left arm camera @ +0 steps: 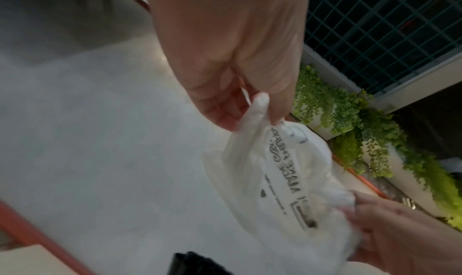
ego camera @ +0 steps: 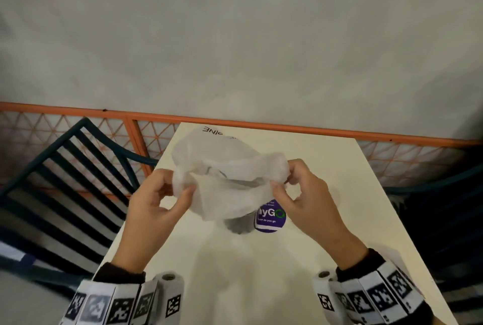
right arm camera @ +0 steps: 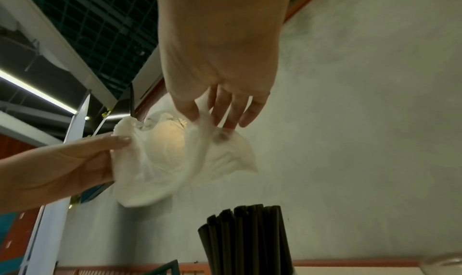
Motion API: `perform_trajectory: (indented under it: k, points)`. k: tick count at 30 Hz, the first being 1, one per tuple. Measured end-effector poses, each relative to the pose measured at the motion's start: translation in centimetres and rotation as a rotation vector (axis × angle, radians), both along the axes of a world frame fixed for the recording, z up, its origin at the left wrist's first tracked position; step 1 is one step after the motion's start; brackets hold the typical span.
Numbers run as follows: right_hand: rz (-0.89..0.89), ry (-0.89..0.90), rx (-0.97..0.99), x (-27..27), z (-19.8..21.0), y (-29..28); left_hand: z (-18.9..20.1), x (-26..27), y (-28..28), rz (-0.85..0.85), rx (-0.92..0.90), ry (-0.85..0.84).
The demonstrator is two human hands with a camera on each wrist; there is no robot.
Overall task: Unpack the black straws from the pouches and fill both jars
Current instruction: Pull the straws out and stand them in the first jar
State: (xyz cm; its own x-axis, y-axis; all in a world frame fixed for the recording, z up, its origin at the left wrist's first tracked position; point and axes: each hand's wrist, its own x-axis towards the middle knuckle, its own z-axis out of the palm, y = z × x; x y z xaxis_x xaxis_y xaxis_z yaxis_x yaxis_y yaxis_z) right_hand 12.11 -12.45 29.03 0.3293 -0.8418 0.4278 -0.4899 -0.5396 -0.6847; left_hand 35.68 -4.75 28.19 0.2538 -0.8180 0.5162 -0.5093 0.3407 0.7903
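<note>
Both hands hold a crumpled white plastic pouch (ego camera: 230,175) with black print above the table. My left hand (ego camera: 180,183) pinches its left edge and my right hand (ego camera: 282,178) pinches its right edge, stretching it between them. Under the pouch stands a jar (ego camera: 270,216) with a purple label, mostly hidden, and something dark shows through the plastic. In the left wrist view the left hand (left arm camera: 260,109) grips a bunched corner of the pouch (left arm camera: 282,180). In the right wrist view the right hand (right arm camera: 202,115) pinches the pouch (right arm camera: 162,157), and black straws (right arm camera: 247,239) stand upright below.
The cream table (ego camera: 261,272) ends at an orange-framed mesh railing (ego camera: 136,131) below a grey wall. A dark slatted chair (ego camera: 65,180) stands to the left, and another dark seat (ego camera: 444,214) to the right. Green plants (left arm camera: 350,117) hang beyond the table.
</note>
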Motion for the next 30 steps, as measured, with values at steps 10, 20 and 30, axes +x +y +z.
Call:
perform_trajectory:
  k: [10, 20, 30]
  points:
    - [0.019, -0.294, 0.299, 0.1, -5.1, 3.8, -5.3, -2.9, 7.8, 0.331, 0.396, 0.064]
    - [0.439, -0.377, 0.994, -1.5, -9.1, 7.2, -8.3, -3.9, 12.4, -0.046, 0.707, 0.427]
    - [-0.196, -0.082, 0.385, 1.1, -12.9, 10.5, -10.6, -0.1, 14.0, 0.413, 0.464, 0.129]
